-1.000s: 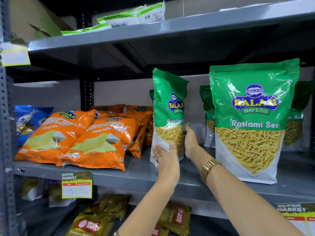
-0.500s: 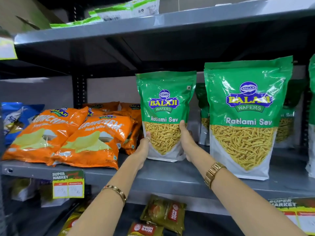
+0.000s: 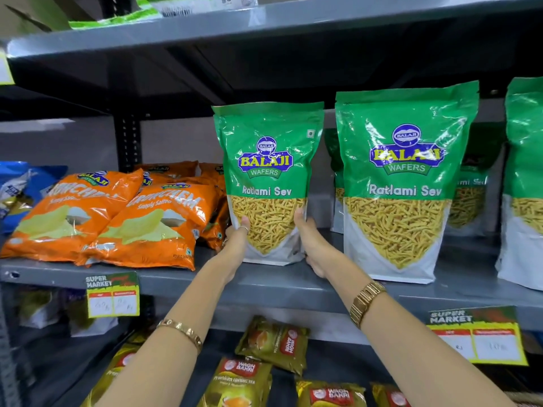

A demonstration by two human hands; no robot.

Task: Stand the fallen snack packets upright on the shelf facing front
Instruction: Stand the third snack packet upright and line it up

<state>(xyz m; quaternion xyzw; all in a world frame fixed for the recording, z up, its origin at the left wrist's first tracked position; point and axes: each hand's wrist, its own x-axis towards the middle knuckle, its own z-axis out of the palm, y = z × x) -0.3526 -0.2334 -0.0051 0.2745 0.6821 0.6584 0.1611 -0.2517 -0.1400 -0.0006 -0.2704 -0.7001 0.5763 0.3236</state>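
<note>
A green Ratlami Sev packet [image 3: 267, 160] stands upright on the grey middle shelf [image 3: 282, 282], label facing front. My left hand [image 3: 236, 245] grips its lower left edge and my right hand [image 3: 313, 245] grips its lower right edge. Right beside it a larger-looking green Ratlami Sev packet [image 3: 405, 183] stands upright nearer the shelf's front. More green packets [image 3: 467, 198] stand behind it, and another [image 3: 523, 183] is cut off at the right edge. Orange chip packets [image 3: 152, 224] lie on their backs to the left.
Blue packets [image 3: 17, 189] sit at the far left. Price tags [image 3: 113, 295] hang on the shelf front. Tea packets [image 3: 273, 343] lie on the shelf below. The upper shelf [image 3: 264, 22] holds flat green-and-white packets overhead.
The held green packet turned from side-on to front-facing and moved slightly back beside the large packet. Both hands shifted to its lower edges.
</note>
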